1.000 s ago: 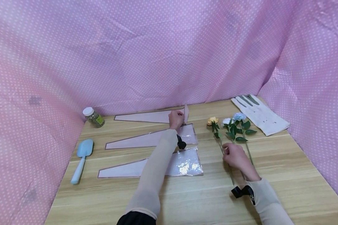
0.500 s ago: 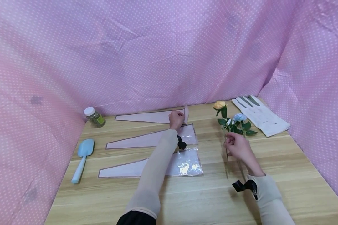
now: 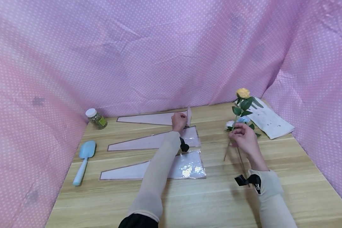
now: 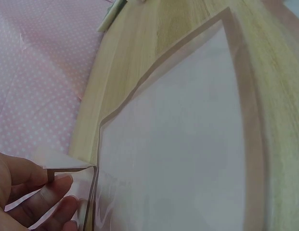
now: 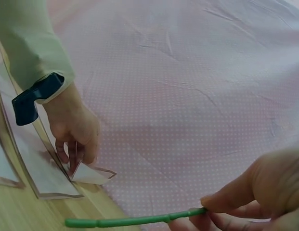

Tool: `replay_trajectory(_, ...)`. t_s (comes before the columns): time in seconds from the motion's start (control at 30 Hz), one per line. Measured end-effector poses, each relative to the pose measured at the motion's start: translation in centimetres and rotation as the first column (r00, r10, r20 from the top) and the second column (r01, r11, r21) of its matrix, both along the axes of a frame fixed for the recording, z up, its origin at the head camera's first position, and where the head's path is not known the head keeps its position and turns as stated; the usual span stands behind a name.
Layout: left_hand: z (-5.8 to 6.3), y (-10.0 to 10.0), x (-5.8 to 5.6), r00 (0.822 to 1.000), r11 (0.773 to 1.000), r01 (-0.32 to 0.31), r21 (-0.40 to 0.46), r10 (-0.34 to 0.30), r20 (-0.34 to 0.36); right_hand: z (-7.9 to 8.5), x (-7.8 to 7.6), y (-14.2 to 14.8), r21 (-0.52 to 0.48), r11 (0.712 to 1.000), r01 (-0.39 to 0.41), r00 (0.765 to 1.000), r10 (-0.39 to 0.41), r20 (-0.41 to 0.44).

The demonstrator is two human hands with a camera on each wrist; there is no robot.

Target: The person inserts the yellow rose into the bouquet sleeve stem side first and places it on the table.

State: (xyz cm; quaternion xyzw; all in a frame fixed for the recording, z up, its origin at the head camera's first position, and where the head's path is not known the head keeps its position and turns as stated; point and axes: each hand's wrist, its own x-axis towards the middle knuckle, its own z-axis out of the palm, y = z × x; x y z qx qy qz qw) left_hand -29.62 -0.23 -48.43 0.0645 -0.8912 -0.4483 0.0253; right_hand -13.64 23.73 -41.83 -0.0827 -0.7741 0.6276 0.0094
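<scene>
With the thumb and fingers of my left hand (image 3: pixel 179 122) I pinch the wide end of the farthest flower sleeve (image 3: pixel 148 118), a tapering plastic one with a brownish border. That edge stands folded up from the table, and the left wrist view shows the sleeve's mouth (image 4: pixel 94 167) spread at the pinch. My right hand (image 3: pixel 245 139) pinches an artificial yellow rose (image 3: pixel 243 93) by its stem, bloom upward and tilted. In the right wrist view its green stem end (image 5: pixel 130 221) sticks out past my fingertips. A white rose (image 3: pixel 229 124) and a blue rose (image 3: pixel 243 119) lie behind that hand.
Two more sleeves, a middle one (image 3: pixel 136 143) and a near one (image 3: pixel 185 164), lie under and beside my left arm. A light-blue trowel (image 3: pixel 87 150) and a white-capped jar (image 3: pixel 97 119) are at left. A white glove (image 3: pixel 273 122) lies back right. Pink dotted cloth (image 3: pixel 171 57) surrounds the table.
My right hand has lifted the yellow rose off the table, raising and tilting its bloom up and to the right. My left hand stays at the far sleeve's edge.
</scene>
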Motion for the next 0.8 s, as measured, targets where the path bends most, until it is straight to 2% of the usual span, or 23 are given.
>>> replay_trajectory(0.07, 0.0, 0.0, 0.0, 1.000, 1.000, -0.002, -0.007, 0.002, -0.009, 0.1, -0.3, -0.1, -0.084, 0.996, 0.034, 0.999, -0.035, -0.006)
replay_trajectory(0.17, -0.1, 0.0, 0.0, 1.000, 1.000, -0.003, -0.011, 0.003, -0.015, 0.2, -0.7, -0.3, -0.155, 0.986, 0.062, 0.998, -0.064, -0.004)
replay_trajectory(0.43, -0.1, 0.0, 0.0, 1.000, 1.000, -0.005, -0.010, 0.005, -0.004, 0.1, -2.1, -0.7, -0.266, 0.958, 0.104, 0.995, -0.103, 0.017)
replay_trajectory(0.6, -0.1, 0.0, 0.0, 1.000, 1.000, -0.008, -0.012, 0.008, 0.003, 0.2, -3.2, -1.2, -0.380, 0.913, 0.149, 0.989, -0.147, 0.035)
replay_trajectory(0.8, -0.2, 0.0, -0.1, 1.000, 1.000, -0.008, 0.007, 0.008, 0.017, 0.2, -4.6, -1.7, -0.524, 0.825, 0.211, 0.976, -0.207, 0.066)
